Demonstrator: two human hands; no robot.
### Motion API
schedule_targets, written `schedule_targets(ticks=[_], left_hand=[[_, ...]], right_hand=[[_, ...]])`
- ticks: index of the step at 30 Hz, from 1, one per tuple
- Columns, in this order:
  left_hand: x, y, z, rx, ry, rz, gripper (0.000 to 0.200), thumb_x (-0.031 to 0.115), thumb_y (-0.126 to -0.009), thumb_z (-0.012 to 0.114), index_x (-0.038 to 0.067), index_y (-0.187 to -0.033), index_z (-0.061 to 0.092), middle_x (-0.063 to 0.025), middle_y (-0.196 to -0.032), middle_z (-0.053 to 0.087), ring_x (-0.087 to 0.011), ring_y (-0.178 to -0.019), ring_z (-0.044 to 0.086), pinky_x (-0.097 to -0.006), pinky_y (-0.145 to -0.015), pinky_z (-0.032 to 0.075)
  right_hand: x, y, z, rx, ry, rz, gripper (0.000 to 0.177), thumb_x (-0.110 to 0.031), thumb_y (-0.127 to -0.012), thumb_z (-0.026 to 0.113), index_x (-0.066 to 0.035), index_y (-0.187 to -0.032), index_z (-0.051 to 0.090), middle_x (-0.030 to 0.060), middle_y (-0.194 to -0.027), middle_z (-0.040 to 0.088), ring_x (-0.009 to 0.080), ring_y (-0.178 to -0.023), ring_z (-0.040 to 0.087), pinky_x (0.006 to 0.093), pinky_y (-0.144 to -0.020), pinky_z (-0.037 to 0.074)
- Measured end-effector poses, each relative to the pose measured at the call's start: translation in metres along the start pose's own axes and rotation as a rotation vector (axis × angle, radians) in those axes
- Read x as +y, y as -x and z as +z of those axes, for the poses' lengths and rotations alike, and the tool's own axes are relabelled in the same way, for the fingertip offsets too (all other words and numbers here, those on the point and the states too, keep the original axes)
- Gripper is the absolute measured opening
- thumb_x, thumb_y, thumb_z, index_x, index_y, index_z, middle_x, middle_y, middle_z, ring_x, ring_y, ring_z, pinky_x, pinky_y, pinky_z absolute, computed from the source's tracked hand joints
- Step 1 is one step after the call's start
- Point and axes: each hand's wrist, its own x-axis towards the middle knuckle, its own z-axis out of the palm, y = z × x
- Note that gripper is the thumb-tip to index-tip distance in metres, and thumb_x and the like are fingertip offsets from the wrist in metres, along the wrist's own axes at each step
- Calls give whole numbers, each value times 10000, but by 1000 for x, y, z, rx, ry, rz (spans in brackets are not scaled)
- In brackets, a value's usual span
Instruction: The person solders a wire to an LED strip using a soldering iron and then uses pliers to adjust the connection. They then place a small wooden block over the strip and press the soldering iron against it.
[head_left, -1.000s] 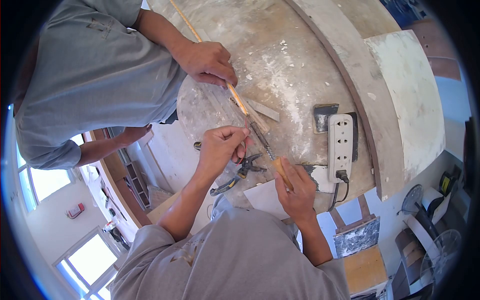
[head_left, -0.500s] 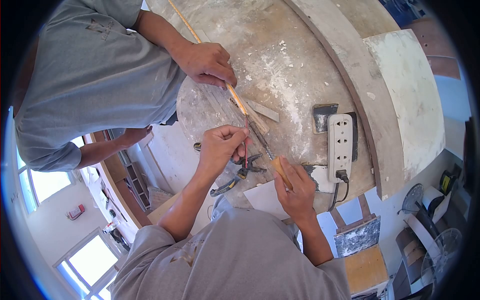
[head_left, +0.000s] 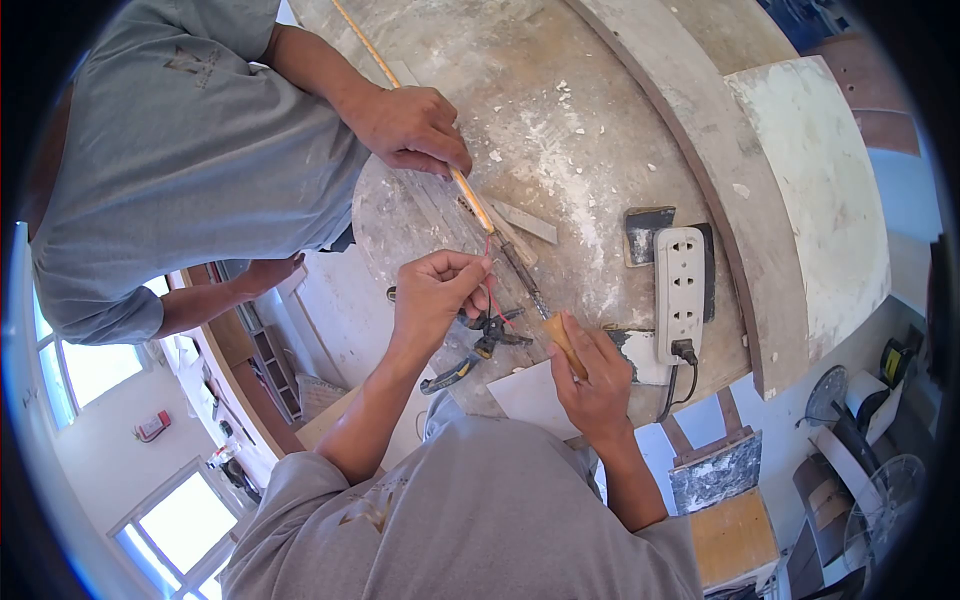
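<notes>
A red wire is pinched between the thumb and fingers of my left hand, close to the end of a thin orange-yellow strip. My right hand is wrapped round the wooden handle of a soldering iron, whose dark tip points at the strip's end. Whether tip and wire touch cannot be made out. Another person's hand presses the strip down on the worktable. Beneath my left fingers lie black pliers, and a small flat wooden piece lies beside the strip.
A white power strip with a black plug sits to the right, near a dark square block. Beyond it runs a long curved board. The other person stands at the upper left. White crumbs are scattered over the tabletop.
My left hand has shifted slightly left with the red wire, and the wire's free end now bends to the right above the pliers. The right hand has barely moved.
</notes>
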Motion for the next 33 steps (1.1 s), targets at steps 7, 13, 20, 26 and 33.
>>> schedule_targets(ticks=[7, 13, 20, 26, 33], left_hand=[[-1, -1, 1, -2, 15, -1, 197, 133, -945, 741, -60, -926, 708, -102, -746, 715, -104, -538, 621, -226, -499, 501], [0, -1, 2, -2, 10, -2, 195, 129, -938, 748, -61, -925, 706, -110, -747, 717, -105, -537, 623, -226, -500, 505], [1, 0, 4, -5, 11, -3, 198, 126, -931, 754, -65, -919, 702, -115, -744, 714, -111, -531, 623, -232, -495, 505], [1, 0, 3, -13, 14, -13, 191, 117, -930, 752, -61, -892, 696, -102, -717, 699, -111, -493, 602, -245, -457, 491], [6, 1, 5, -5, 7, -28, 191, 115, -931, 750, -51, -857, 690, -87, -696, 687, -100, -477, 587, -244, -443, 479]], right_hand=[[-1, 0, 0, 2, -1, -3, 475, -7, -835, 758, -6, -1300, 662, 125, -888, 672, 266, -695, 665, 355, -611, 532], [-3, -1, 0, -10, -1, 19, 465, -19, -837, 763, -9, -1293, 669, 124, -890, 680, 266, -704, 673, 354, -620, 539], [-1, -1, 2, -1, 10, -2, 485, -37, -839, 772, -18, -1309, 660, 121, -887, 676, 267, -700, 669, 356, -617, 537], [0, 0, 4, 2, 8, -5, 494, -40, -838, 774, -25, -1318, 657, 121, -882, 673, 268, -697, 667, 358, -615, 537], [0, 0, 4, -5, 4, 8, 491, -44, -840, 773, -25, -1317, 658, 120, -878, 672, 270, -694, 667, 357, -613, 537]])
